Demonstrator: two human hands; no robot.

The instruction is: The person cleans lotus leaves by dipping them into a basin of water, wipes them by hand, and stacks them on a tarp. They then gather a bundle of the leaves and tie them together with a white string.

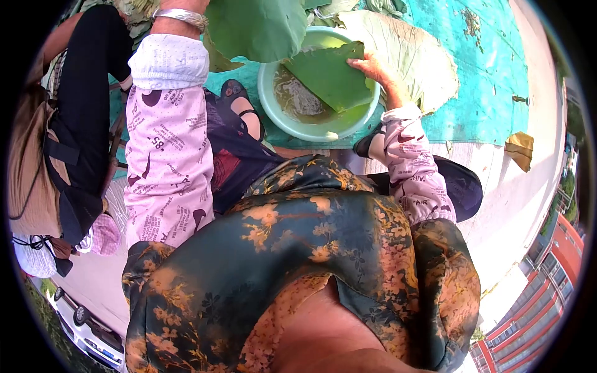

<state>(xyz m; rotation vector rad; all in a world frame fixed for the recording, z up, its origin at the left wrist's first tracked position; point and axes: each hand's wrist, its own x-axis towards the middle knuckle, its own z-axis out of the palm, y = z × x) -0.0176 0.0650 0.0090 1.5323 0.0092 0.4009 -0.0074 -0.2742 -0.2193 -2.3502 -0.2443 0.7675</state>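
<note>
My right hand [373, 67] pinches the edge of a folded green leaf [333, 76], which hangs over a pale green basin [267, 93] holding cloudy water. At the top edge, left of the basin, is my left hand [186, 5], mostly cut off by the frame, with a silver bracelet at the wrist; its fingers are hidden. Beside it another large green leaf [255, 28] reaches over the basin's left rim. A big pale leaf [410, 56] lies spread out to the right of the basin.
Under the basin lies a turquoise sheet [485, 87]. More leaves are piled at the top. Another person in black trousers [84, 68] sits close on the left. A brown leaf piece [519, 151] lies by the sheet's right corner. My feet flank the basin.
</note>
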